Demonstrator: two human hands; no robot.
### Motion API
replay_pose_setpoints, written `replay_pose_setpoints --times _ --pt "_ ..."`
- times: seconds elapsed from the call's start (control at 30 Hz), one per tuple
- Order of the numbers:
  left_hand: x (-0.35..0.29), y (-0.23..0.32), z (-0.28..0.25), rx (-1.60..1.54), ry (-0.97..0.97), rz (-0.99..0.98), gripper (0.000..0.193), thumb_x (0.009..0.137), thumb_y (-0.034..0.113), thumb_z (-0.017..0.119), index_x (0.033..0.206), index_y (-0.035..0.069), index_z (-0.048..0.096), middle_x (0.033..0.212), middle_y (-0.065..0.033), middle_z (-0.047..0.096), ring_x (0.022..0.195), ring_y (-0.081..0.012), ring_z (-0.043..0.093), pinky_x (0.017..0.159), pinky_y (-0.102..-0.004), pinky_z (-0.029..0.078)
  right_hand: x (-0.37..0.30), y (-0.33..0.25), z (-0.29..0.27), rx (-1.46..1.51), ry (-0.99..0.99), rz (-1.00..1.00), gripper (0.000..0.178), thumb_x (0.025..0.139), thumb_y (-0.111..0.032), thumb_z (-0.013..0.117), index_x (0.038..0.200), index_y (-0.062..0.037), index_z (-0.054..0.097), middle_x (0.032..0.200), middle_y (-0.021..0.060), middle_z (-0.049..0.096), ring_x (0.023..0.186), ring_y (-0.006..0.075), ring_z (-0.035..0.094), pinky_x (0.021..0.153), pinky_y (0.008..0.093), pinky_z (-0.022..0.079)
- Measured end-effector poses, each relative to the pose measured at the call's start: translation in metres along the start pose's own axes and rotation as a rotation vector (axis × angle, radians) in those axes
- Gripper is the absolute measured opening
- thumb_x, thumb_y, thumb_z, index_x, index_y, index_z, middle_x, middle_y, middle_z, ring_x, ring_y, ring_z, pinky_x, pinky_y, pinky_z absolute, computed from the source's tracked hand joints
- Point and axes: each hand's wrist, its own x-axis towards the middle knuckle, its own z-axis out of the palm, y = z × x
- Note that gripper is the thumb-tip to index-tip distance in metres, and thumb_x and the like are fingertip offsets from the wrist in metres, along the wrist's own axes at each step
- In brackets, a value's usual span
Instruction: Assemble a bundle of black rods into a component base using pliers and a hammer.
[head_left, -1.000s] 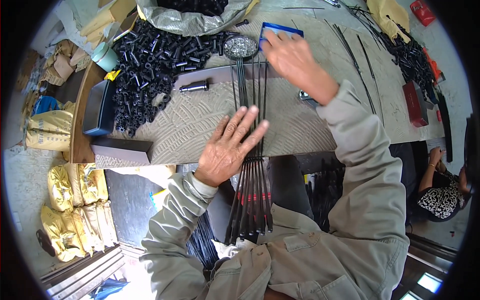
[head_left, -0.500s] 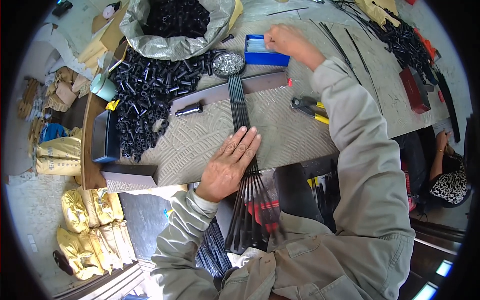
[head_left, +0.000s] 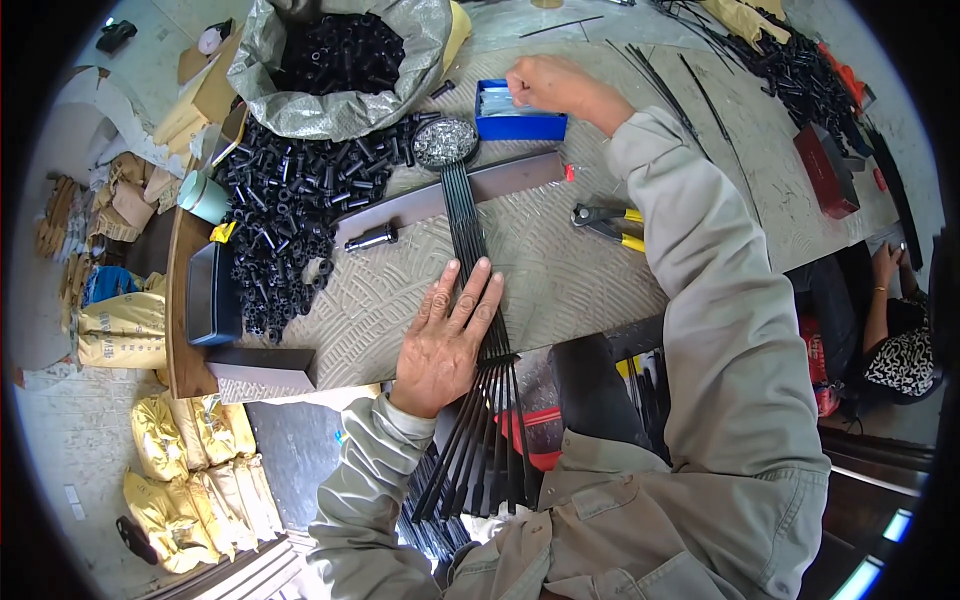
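My left hand [head_left: 440, 345] lies flat, its fingers stretched over a row of thin black rods [head_left: 462, 215]. The rods run across a long grey bar [head_left: 405, 210] and hang past the table's near edge, fanning out below it. Their far ends reach a round dish [head_left: 445, 143] of small silvery pieces. My right hand [head_left: 555, 85] is at the far side of an open blue box [head_left: 520, 127] of clear, thin plastic pieces. Its fingers are curled together; whatever they hold is hidden. Yellow-handled cutters [head_left: 597, 220] lie nearer, below my right forearm. One loose black tubular part [head_left: 371, 238] rests beside the bar.
Black tubular parts [head_left: 285, 200] are heaped at the left, below a woven sack [head_left: 300, 115] of more. A dark tray [head_left: 207, 295] and a teal cup [head_left: 203, 197] stand along the left edge. A dark red box [head_left: 826, 170] is at the right; another person's arm [head_left: 880, 300] shows beyond.
The whole view has shifted slightly. My right hand has moved a little over the blue box, showing more of its contents. My left hand stays flat on the rods.
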Motion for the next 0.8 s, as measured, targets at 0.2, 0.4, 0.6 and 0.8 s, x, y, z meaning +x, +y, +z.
replay_pose_setpoints --times 0.2,0.4,0.6,0.8 --pt "-0.001 0.001 -0.003 -0.037 0.004 -0.033 0.066 0.071 0.009 0.048 0.135 0.011 0.032 0.141 -0.0109 0.027 0.130 -0.0288 0.026 0.105 -0.0388 0.024 -0.009 -0.005 -0.009 -0.040 0.202 -0.026 0.007 0.073 -0.018 0.057 0.074 -0.0127 0.062 0.079 0.0077 0.064 0.080 0.0288 0.060 0.068 0.0389 0.045" --pt "-0.002 0.001 -0.002 -0.092 0.029 -0.048 0.066 0.073 0.012 0.049 0.136 0.012 0.031 0.142 -0.0107 0.026 0.131 -0.0276 0.025 0.105 -0.0383 0.023 -0.006 -0.005 -0.009 -0.006 -0.091 0.061 0.005 0.075 -0.015 0.057 0.078 -0.0120 0.060 0.080 0.0057 0.061 0.083 0.0265 0.059 0.069 0.0377 0.044" --pt "-0.003 0.001 -0.004 -0.100 0.028 -0.062 0.064 0.077 0.024 0.051 0.136 0.012 0.030 0.142 -0.0107 0.025 0.131 -0.0254 0.025 0.106 -0.0377 0.020 -0.010 -0.008 -0.007 -0.075 0.038 0.036 0.008 0.075 -0.015 0.058 0.083 -0.0127 0.060 0.083 0.0050 0.059 0.084 0.0252 0.058 0.069 0.0372 0.044" --pt "-0.001 0.003 -0.002 -0.037 -0.011 -0.061 0.063 0.078 0.022 0.048 0.136 0.012 0.029 0.142 -0.0092 0.025 0.131 -0.0240 0.024 0.107 -0.0373 0.018 -0.010 -0.010 -0.006 -0.079 -0.030 0.053 0.006 0.077 -0.015 0.057 0.081 -0.0125 0.059 0.083 0.0044 0.060 0.084 0.0255 0.058 0.069 0.0379 0.044"
